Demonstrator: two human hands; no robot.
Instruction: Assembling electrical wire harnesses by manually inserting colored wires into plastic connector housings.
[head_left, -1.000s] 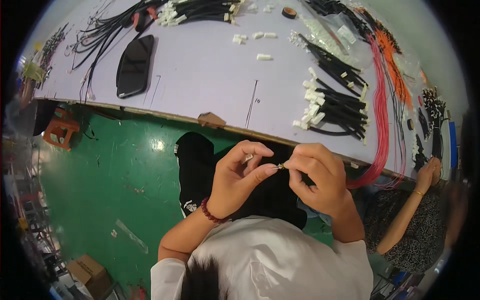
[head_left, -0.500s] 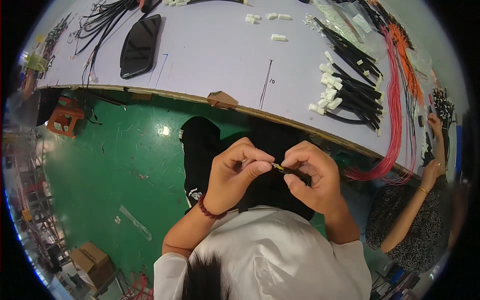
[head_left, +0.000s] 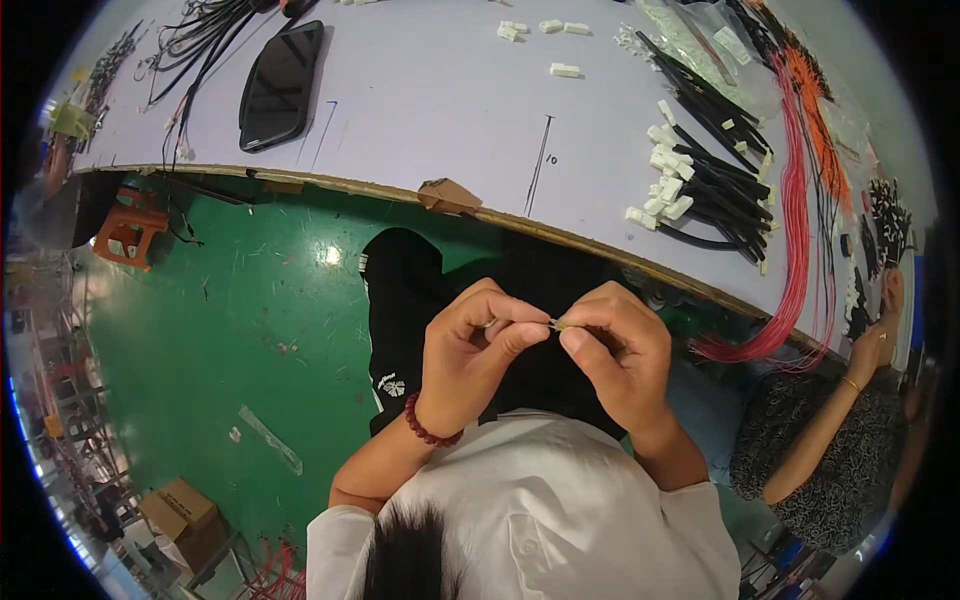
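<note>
Over my lap, both hands are raised with their fingertips almost touching. Between them shows the thin yellowish wire end of a cable (head_left: pixel 557 325). My right hand (head_left: pixel 630 350) is closed, thumb and forefinger pinching the cable close to this end; the rest of it is hidden behind the fingers. My left hand (head_left: pixel 470 345), a dark red bead bracelet (head_left: pixel 430 425) on its wrist, pinches something tiny at the wire tip. Its fingertips cover that piece, so its kind cannot be told.
Ahead is the white table (head_left: pixel 430 110), with a black phone (head_left: pixel 282 85), black sleeved cables with white connectors (head_left: pixel 715 195), loose white connectors (head_left: pixel 565 70) and red wires (head_left: pixel 795 240). Brown cardboard (head_left: pixel 448 196) sits on its edge. A co-worker's arm (head_left: pixel 825 430) reaches in at right.
My right thumb and forefinger have closed in on the wire end, nearer my left fingertips, covering the black cable that showed before. The co-worker's hands have shifted slightly.
</note>
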